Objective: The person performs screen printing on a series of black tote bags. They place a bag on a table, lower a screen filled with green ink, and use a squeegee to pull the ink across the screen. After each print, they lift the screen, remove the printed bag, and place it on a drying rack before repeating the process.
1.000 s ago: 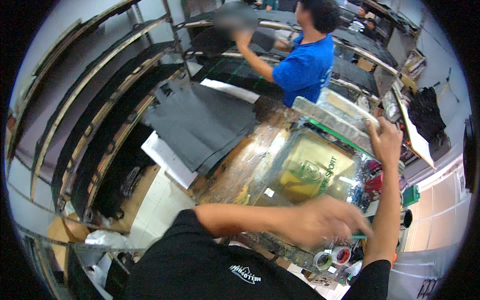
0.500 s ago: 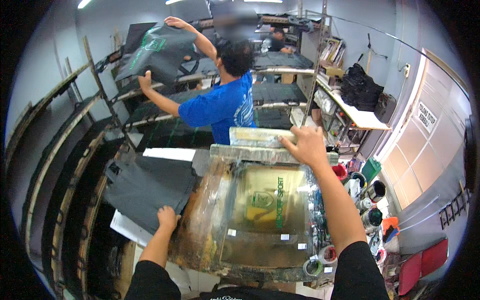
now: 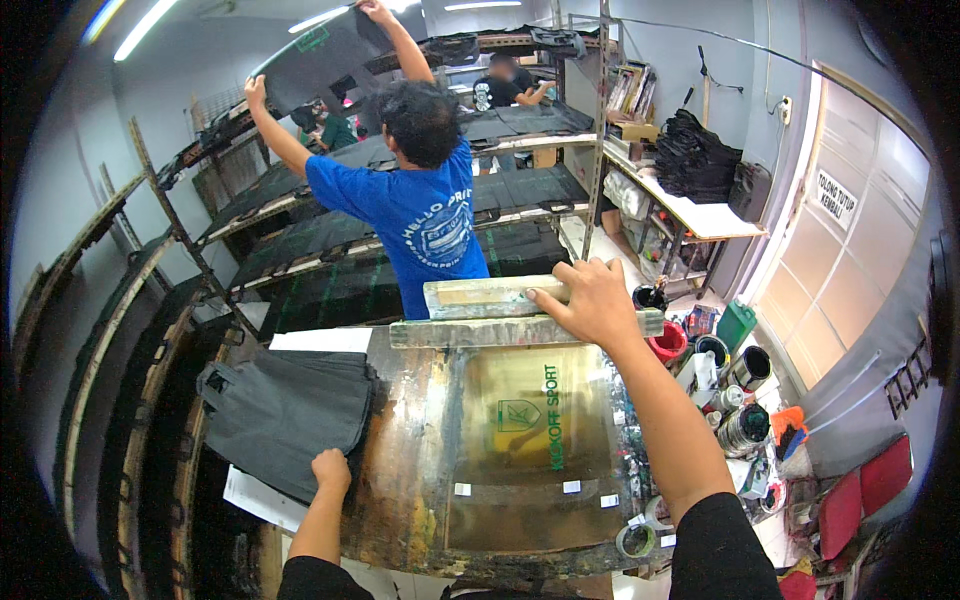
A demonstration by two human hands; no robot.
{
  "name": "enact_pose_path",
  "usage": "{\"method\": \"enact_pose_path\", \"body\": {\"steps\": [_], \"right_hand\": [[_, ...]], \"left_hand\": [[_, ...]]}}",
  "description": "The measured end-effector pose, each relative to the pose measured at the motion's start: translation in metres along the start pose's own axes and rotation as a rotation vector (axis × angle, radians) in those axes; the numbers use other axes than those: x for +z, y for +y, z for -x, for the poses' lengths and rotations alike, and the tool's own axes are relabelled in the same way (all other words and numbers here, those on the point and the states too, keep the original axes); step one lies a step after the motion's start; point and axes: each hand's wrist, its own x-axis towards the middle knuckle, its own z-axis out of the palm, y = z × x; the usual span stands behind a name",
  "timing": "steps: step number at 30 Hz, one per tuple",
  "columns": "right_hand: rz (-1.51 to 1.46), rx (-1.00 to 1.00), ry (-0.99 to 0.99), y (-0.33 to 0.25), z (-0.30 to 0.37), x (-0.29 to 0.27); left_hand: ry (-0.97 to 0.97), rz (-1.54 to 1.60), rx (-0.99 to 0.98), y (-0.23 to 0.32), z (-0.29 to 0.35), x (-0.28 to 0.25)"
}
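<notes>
My left hand (image 3: 330, 472) is closed at the near right corner of a stack of dark fabric bags (image 3: 285, 405), its fingers curled at the edge. My right hand (image 3: 592, 300) grips the top of a raised screen frame (image 3: 450, 334), seen nearly edge-on. Its thumb lies against a squeegee (image 3: 470, 298) with a pale wooden handle, resting along the frame. Below the frame is a stained printing board (image 3: 400, 440) with a shiny yellowish panel (image 3: 590, 385) bearing a green shield and lettering. Small white tabs are stuck near the panel's lower edge.
Ahead, a co-worker in a blue shirt (image 3: 425, 240) holds up a dark printed bag (image 3: 335, 60). Racks (image 3: 160, 330) stand left. Paint cans (image 3: 745, 430), a green jug (image 3: 736, 325) and a red folding chair (image 3: 860, 500) are at right. Tape rolls (image 3: 635, 540) sit on the board's near right corner.
The view has shifted. The co-worker has raised the printed bag higher and turned their back toward me. My left hand stays at the bag stack's edge; my right stays on the frame and squeegee.
</notes>
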Motion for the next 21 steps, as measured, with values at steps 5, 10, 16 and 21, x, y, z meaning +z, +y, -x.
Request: {"method": "enact_pose_path", "body": {"steps": [5,10,16,21], "right_hand": [[0.03,-0.037,0.07,0.003,0.001,0.003],[-0.004,-0.013,0.036,0.0,0.005,0.005],[0.062,-0.008,0.021,0.006,0.002,0.005],[0.017,0.011,-0.05,-0.002,-0.002,0.005]], "left_hand": [[0.085,-0.048,0.077,0.013,0.01,-0.014],[0.115,-0.015,0.081,0.0,0.011,-0.028],[0.182,-0.019,0.297,0.024,-0.013,-0.083],[-0.147,-0.066,0.371,0.153,0.023,-0.115]]}}
